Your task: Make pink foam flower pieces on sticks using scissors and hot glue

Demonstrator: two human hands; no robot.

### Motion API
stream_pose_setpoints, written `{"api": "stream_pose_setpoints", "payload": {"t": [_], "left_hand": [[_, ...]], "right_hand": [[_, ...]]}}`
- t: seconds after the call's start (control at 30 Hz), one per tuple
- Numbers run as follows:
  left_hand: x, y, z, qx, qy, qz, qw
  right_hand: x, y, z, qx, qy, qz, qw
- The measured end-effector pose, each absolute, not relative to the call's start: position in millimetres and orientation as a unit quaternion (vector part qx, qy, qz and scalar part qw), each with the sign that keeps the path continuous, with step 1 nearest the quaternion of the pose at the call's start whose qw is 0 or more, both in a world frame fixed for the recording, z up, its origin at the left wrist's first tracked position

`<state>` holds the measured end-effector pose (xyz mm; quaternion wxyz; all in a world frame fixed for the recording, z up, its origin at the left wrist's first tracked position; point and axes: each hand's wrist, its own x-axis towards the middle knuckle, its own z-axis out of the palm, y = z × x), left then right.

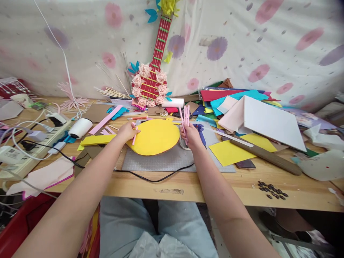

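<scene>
In the head view a yellow oval board (157,136) lies over a grey cutting mat (156,164). At the board's left edge my left hand (128,132) is closed on a short pink paper strip (133,128). My right hand (190,134), just off the board's right edge, grips several thin pink paper strips (186,114) that point upward. A roll of tape (184,144) is partly hidden beneath that hand. Beside it stands a blue glue gun (201,133). A black cable (153,180) curves across the front of the mat.
A red paper guitar (150,82) with pink flowers leans at the back. Right are yellow sheets (228,150), a long brown-handled blade (268,157), a white board (272,120) and black beads (272,190). A power strip (34,143) with tangled cords lies left.
</scene>
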<state>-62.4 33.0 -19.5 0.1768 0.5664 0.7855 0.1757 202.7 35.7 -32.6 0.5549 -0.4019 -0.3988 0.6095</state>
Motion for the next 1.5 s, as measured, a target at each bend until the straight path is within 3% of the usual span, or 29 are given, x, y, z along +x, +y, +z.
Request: {"api": "stream_pose_setpoints", "payload": {"t": [0.1, 0.27, 0.63, 0.87, 1.3, 1.5], "left_hand": [[-62, 35, -20, 0.567, 0.787, 0.176, 0.168], [-62, 32, -19, 0.547, 0.791, 0.195, 0.189], [-58, 26, -14, 0.607, 0.756, 0.240, 0.046], [-60, 27, -22, 0.648, 0.735, 0.184, 0.074], [-58, 23, -22, 0.631, 0.758, 0.139, 0.089], [-61, 23, -28, 0.633, 0.754, 0.163, 0.070]], "right_hand": [[196, 41, -51, -0.493, -0.376, 0.586, 0.522], [190, 44, -65, -0.495, -0.434, 0.582, 0.477], [191, 41, -63, -0.484, -0.438, 0.560, 0.510], [177, 46, -76, -0.493, -0.466, 0.529, 0.510], [204, 48, -59, -0.439, -0.350, 0.695, 0.450], [206, 47, -56, -0.432, -0.355, 0.640, 0.526]]}}
